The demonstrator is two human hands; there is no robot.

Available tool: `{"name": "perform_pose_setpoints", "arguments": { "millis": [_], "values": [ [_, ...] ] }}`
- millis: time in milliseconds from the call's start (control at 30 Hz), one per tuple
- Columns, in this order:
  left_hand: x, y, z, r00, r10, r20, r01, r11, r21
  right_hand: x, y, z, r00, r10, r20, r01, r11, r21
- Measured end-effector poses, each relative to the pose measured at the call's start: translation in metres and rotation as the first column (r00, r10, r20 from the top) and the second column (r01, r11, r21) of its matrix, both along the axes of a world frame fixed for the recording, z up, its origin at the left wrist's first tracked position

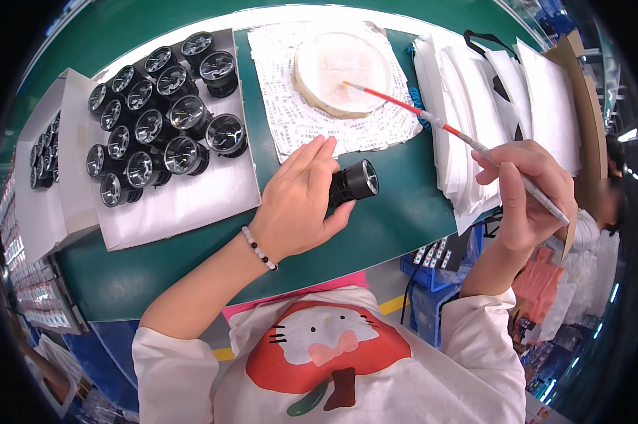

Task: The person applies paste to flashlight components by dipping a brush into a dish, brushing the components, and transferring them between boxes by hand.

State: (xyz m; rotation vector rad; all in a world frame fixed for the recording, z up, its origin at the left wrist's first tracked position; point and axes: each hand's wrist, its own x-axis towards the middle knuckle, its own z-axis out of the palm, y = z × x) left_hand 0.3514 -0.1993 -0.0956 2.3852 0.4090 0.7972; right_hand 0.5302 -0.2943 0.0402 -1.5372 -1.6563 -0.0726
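Observation:
My left hand (301,194) is closed around a black cylindrical lamp head (354,182), tilted with its clear lens end facing right. In my right hand (527,187) is a thin paintbrush (442,125) with a red and silver-grey handle, pinched between thumb and fingers. The brush tip reaches over a round, shallow whitish dish (344,67); whether it touches the surface I cannot tell. Under the dish lies a sheet of printed paper (269,85). Left of it, several similar black lamp heads (149,126) stand lens up on a white board (185,219).
A stack of white sheets (460,120) lies right of the dish, beside an upright cardboard box edge (591,134). At far left, a white box (68,162) holds more black lamp heads. Blue crates (428,286) stand below the green table's (170,279) front edge.

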Motion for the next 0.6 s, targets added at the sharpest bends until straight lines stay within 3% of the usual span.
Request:
{"name": "perform_pose_setpoints", "arguments": {
  "millis": [600],
  "values": [
    [0.0,0.0,0.0,1.0,0.002,-0.019,-0.002,1.0,0.013,0.012,0.005,-0.022,0.994,-0.023,-0.103,0.045,0.976,0.213]
  ]
}}
